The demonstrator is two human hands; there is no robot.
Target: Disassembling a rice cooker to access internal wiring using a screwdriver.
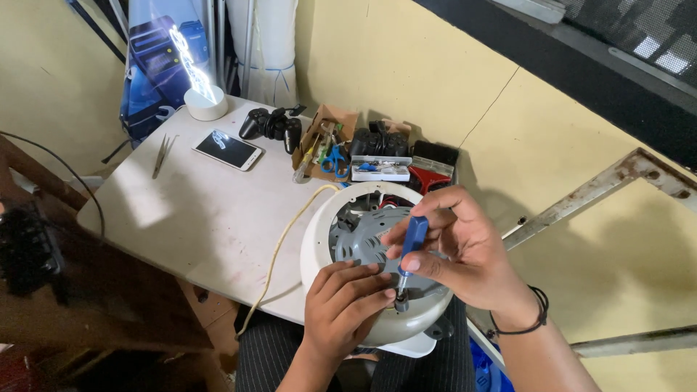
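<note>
Your left hand [341, 305] rests nearest you, fingers [363, 284] curled down on the white housing [319, 232], pressing rather than clasping, right beside the screwdriver tip. Your right hand [465, 254] is closed on the blue-handled screwdriver [411, 250], pinched between thumb and forefinger, its shaft standing nearly upright just past your left fingertips. The housing sits across your lap against the worktop [203, 210] edge, with the grey motor [363, 236] inside it, behind both hands. It looks rigid but smooth and rounded, likely to roll or slip, so hold it by the rim. The screwdriver is light and stiff; grip it at the handle. A yellowish cord [279, 247] trails off left of your left hand. Beyond your fingers lie a phone [227, 149], gamepad [272, 125] and tweezers [164, 154].
</note>
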